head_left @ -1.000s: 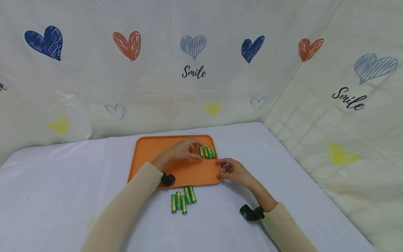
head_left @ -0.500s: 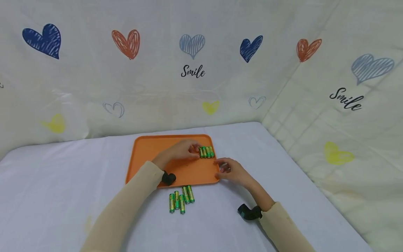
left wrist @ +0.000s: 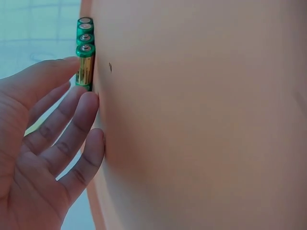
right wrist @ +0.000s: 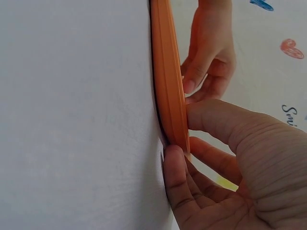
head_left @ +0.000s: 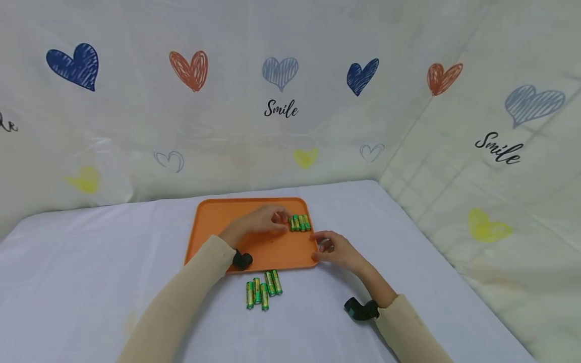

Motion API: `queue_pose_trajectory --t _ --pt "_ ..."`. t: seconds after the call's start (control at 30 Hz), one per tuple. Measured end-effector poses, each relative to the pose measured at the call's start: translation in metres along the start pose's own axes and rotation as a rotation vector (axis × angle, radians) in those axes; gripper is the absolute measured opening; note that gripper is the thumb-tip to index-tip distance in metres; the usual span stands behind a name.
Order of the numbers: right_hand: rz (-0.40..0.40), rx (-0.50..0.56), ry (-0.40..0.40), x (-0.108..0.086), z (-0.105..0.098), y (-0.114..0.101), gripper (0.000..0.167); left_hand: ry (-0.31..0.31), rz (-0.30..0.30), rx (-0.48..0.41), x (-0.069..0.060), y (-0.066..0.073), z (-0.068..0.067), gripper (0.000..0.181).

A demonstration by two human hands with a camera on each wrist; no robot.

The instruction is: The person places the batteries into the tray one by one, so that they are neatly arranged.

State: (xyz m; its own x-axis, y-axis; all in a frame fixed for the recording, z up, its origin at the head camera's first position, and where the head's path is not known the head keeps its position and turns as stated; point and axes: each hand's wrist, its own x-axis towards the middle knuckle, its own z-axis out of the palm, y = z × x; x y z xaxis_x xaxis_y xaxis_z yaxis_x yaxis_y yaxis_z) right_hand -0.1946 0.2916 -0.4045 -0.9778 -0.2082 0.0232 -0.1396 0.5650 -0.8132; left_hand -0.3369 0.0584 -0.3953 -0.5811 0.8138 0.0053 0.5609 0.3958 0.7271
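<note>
An orange tray (head_left: 254, 252) lies on the white tabletop. Near its right edge, several green-and-gold batteries (head_left: 300, 223) stand side by side in a row. My left hand (head_left: 265, 219) reaches over the tray beside the row's left end. In the left wrist view its thumb and loosely bent fingers (left wrist: 81, 115) are close by the nearest battery (left wrist: 85, 69); whether a fingertip still touches it is hard to tell. My right hand (head_left: 338, 249) holds the tray's right side near the front corner, with thumb and fingers against the rim (right wrist: 170, 96).
In front of the tray, several more batteries (head_left: 263, 290) lie loosely together on the white cloth (head_left: 308, 322). Each wrist wears a black camera mount (head_left: 361, 308). A pale backdrop (head_left: 236, 131) printed with hearts rises behind and to the right.
The leftmost battery has moved right to join the row on the tray. My left hand has since drawn slightly left of it. The right hand keeps its place at the rim.
</note>
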Motion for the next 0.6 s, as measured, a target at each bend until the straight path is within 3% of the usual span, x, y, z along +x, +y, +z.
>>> queue_pose_trajectory --t 0.23,0.6 --pt "-0.007 -0.002 -0.008 0.002 -0.001 0.002 0.048 -0.001 0.023 0.042 -0.009 0.001 -0.005 0.025" --pt "-0.011 -0.027 0.000 0.001 -0.001 0.000 0.049 0.012 0.050 0.096 -0.030 0.011 -0.011 0.027"
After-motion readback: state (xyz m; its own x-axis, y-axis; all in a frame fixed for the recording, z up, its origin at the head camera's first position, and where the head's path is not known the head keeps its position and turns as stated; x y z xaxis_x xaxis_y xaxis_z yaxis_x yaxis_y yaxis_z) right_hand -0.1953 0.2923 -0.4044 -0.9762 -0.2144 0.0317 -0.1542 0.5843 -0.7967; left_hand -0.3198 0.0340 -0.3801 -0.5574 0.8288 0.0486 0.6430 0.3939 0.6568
